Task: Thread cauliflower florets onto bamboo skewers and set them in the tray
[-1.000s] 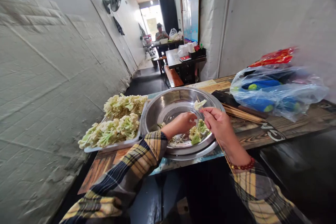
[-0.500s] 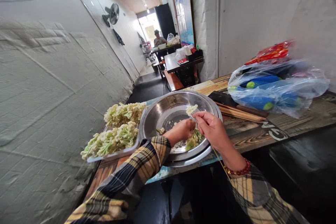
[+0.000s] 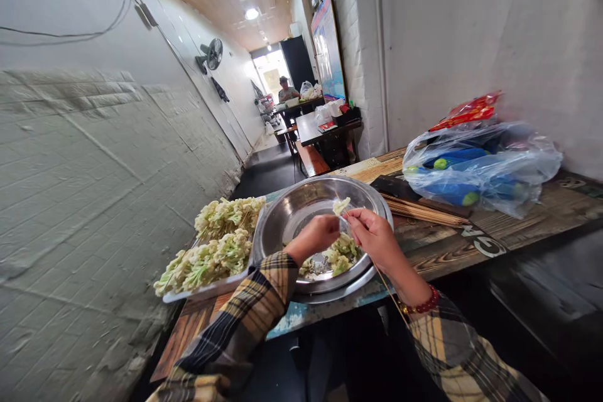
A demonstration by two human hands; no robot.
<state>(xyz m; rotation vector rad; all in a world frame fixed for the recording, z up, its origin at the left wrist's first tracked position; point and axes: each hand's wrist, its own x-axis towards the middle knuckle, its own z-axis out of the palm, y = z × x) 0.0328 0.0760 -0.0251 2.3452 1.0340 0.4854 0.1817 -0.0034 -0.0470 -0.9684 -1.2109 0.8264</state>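
Cauliflower floret (image 3: 341, 205) is sitting on the tip of a bamboo skewer (image 3: 387, 277) over the steel basin (image 3: 277, 220) on the counter (image 3: 443, 254), right hand (image 3: 374, 239) pinching the stick, left hand (image 3: 315, 237) curling in beside it (can't tell what it's gripping), and the white counter lettering (image 3: 480, 240) is looking too cut off to read.

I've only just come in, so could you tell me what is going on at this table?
A person works over a steel basin. The right hand pinches a skewer with one floret near its tip; the left hand curls beside it, its grip hidden. Loose florets lie in the basin; skewered ones fill the tray to its left.
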